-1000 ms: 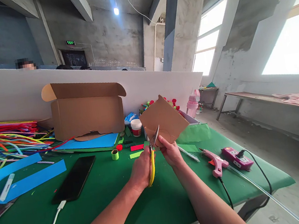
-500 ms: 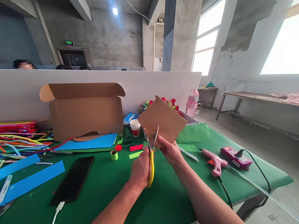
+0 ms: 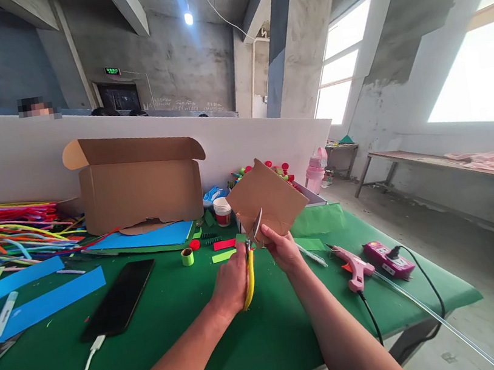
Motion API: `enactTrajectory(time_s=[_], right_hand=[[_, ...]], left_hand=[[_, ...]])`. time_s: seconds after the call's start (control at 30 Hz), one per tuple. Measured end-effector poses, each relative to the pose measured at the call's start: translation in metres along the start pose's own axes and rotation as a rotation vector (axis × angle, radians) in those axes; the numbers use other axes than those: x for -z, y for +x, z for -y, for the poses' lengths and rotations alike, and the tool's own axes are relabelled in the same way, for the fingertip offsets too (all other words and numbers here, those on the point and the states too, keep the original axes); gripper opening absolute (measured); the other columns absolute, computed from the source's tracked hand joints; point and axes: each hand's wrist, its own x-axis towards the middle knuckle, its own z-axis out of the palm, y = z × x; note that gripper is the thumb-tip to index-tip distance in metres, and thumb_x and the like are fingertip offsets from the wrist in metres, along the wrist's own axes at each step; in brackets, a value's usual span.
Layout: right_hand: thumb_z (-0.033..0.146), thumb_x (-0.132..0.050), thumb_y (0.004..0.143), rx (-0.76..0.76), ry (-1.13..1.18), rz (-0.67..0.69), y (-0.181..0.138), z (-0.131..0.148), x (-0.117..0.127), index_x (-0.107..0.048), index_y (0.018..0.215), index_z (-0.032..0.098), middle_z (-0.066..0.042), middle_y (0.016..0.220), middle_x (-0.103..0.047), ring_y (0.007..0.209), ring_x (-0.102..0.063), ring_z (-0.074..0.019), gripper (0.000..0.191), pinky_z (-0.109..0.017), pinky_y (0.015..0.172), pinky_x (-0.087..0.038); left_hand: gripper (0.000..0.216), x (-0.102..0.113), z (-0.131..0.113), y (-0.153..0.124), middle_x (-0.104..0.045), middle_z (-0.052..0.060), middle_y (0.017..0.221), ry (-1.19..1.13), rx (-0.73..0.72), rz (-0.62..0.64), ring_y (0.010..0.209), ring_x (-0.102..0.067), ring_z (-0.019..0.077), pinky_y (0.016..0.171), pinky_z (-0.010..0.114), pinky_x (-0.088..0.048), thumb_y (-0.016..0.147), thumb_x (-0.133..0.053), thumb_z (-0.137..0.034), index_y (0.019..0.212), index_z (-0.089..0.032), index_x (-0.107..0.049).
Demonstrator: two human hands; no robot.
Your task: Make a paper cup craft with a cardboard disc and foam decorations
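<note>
My left hand (image 3: 229, 282) is closed round the yellow handles of a pair of scissors (image 3: 250, 258). Their blades point up and bite into the lower edge of a brown cardboard piece (image 3: 267, 197). My right hand (image 3: 284, 252) pinches that cardboard piece by its lower edge and holds it upright above the green table (image 3: 195, 339). Both hands hover over the middle of the table, close together.
An open cardboard box (image 3: 139, 185) stands at the back. Coloured pipe cleaners (image 3: 6, 234) and blue foam sheets (image 3: 37, 294) lie left, a black phone (image 3: 118, 298) on a cable nearer. A pink glue gun (image 3: 354, 265) and its charger (image 3: 383, 257) lie right. A paper cup (image 3: 222, 210) and green tape roll (image 3: 187, 256) are behind.
Hardly anything differs. The hands, scissors and cardboard keep their pose, and the view has drifted slightly.
</note>
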Motion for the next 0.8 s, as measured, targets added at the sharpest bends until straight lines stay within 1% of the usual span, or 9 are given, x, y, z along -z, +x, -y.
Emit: enactTrajectory(time_s=[0.2, 0.5, 0.8], right_hand=[[0.025, -0.092, 0.048, -0.001, -0.005, 0.008, 0.002, 0.001, 0.003, -0.071, 0.090, 0.017, -0.001, 0.086, -0.076, 0.073, -0.069, -0.0157, 0.047, -0.024, 0.061, -0.058], [0.028, -0.091, 0.053, -0.004, -0.041, 0.053, 0.004, 0.001, 0.009, -0.071, 0.095, 0.018, -0.003, 0.090, -0.076, 0.076, -0.069, -0.0178, 0.047, -0.027, 0.064, -0.058], [0.029, -0.092, 0.049, -0.008, -0.067, 0.056, 0.004, 0.005, 0.011, -0.072, 0.090, 0.017, -0.002, 0.085, -0.075, 0.072, -0.068, -0.0163, 0.046, -0.025, 0.059, -0.056]], left_hand=[[0.018, -0.002, 0.002, 0.000, -0.067, 0.009, 0.097, 0.032, -0.023, 0.000, 0.082, -0.066, 0.0241, 0.063, 0.030, -0.037, 0.098, -0.032, -0.025, 0.113, -0.019, -0.040], [0.016, -0.003, 0.000, 0.000, -0.069, 0.008, 0.094, 0.035, -0.014, 0.008, 0.082, -0.068, 0.0239, 0.063, 0.030, -0.038, 0.098, -0.033, -0.023, 0.112, -0.020, -0.040], [0.019, -0.004, 0.000, 0.000, -0.069, 0.009, 0.095, 0.050, -0.033, 0.020, 0.085, -0.068, 0.0247, 0.065, 0.030, -0.040, 0.098, -0.033, -0.022, 0.115, -0.018, -0.039]])
